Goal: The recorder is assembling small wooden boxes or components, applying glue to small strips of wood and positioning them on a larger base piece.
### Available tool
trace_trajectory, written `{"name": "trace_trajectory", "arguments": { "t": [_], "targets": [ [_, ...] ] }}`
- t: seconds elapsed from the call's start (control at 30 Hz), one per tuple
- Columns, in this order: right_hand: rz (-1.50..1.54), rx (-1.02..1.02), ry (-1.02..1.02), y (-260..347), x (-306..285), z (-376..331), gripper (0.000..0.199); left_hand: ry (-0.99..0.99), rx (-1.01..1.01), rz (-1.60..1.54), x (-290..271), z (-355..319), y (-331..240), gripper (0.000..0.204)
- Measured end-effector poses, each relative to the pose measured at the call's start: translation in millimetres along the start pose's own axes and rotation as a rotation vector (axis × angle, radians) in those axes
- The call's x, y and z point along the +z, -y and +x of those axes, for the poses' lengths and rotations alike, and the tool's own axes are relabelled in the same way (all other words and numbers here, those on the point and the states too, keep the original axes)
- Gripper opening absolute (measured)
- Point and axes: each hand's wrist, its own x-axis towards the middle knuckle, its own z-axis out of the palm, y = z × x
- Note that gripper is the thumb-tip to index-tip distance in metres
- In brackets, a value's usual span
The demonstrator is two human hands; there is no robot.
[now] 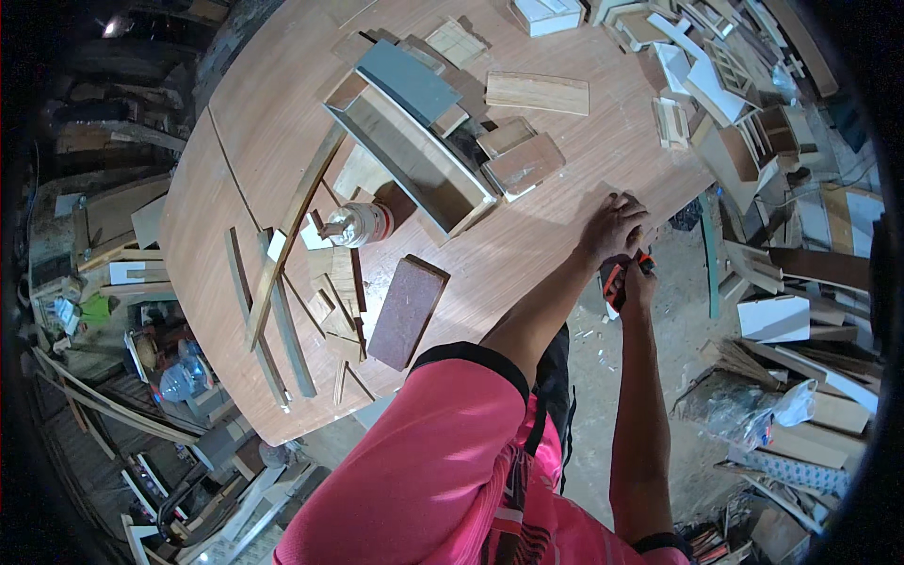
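At the right edge of the table (pixel 527 254), my left hand (pixel 612 226) is closed with its fingers curled down. What lies under those fingers is hidden. Just below it, past the table's edge, my right hand (pixel 641 282) grips a tool with an orange-and-black handle (pixel 617 285). The working end of this tool is too small and covered to make out. The two hands are close together, with the left one slightly farther from me.
An open wooden drawer box (pixel 410 155) lies mid-table beside a glass jar (pixel 363 224), a brown block (pixel 407 313) and long wood strips (pixel 292 235). A thin board (pixel 537 92) rests farther back. Wood offcuts (pixel 772 320) crowd the floor at right; more scraps lie at left.
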Motion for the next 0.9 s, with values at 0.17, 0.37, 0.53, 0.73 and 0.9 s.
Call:
{"name": "trace_trajectory", "arguments": {
  "t": [0.17,0.37,0.53,0.73,0.9],
  "targets": [
    [0.002,0.026,-0.056,0.5,4.5,0.5,0.026,0.028,0.012,0.044,-3.5,-0.6,2.9,0.030],
    [-0.004,-0.058,0.039,-3.0,-0.5,-8.2,0.028,0.072,-0.080,0.043,-22.2,-5.4,-2.1,0.029],
    [-0.001,-0.007,0.072,7.6,-2.4,-21.2,0.036,0.013,-0.106,-0.017,-37.5,-6.4,-4.8,0.027],
    [-0.093,-0.011,0.060,-2.9,-9.7,-12.3,0.035,-0.047,-0.071,-0.024,-45.1,-5.1,6.5,0.015],
    [-0.059,0.039,-0.099,3.9,17.0,-29.1,0.047,0.055,-0.180,0.020,-16.3,-7.0,19.7,0.008]
  ]
}}
